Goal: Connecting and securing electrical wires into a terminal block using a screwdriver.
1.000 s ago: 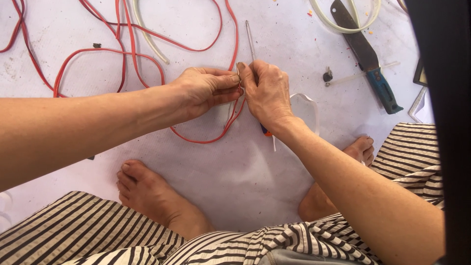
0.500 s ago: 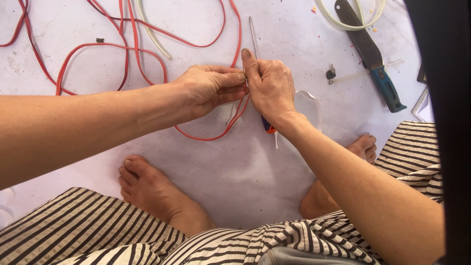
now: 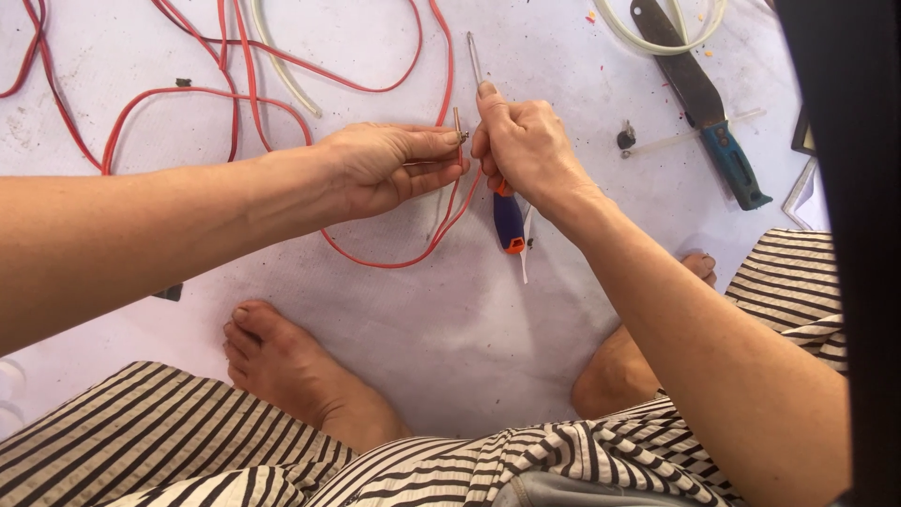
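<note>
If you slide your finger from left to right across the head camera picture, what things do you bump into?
Red wire → left hand → small metal piece → right hand gripping a screwdriver → small dark screw → blue-handled knife.

Bright, even daylight; no single source visible. White floor cloth (image 3: pixel 441 329) near blown out at top, fine texture washed there. Shadows soft and short: faint grey under left hand (image 3: pixel 389 169), under right hand (image 3: pixel 526 145), thin dark edge beside bare foot (image 3: pixel 300 371). No hard glare; slight sheen on knife blade (image 3: pixel 680 70). Focus sharp mid-frame: red wire (image 3: pixel 394 263) and screwdriver (image 3: pixel 507 221) crisp. Near forearms slightly soft, striped fabric (image 3: pixel 141 441) at bottom edge softer, mild moiré in stripes. Wide-angle stretch toward corners, arms ballooning at frame edges. Black out-of-focus band (image 3: pixel 845 188) blocking right side. No motion blur.
</note>
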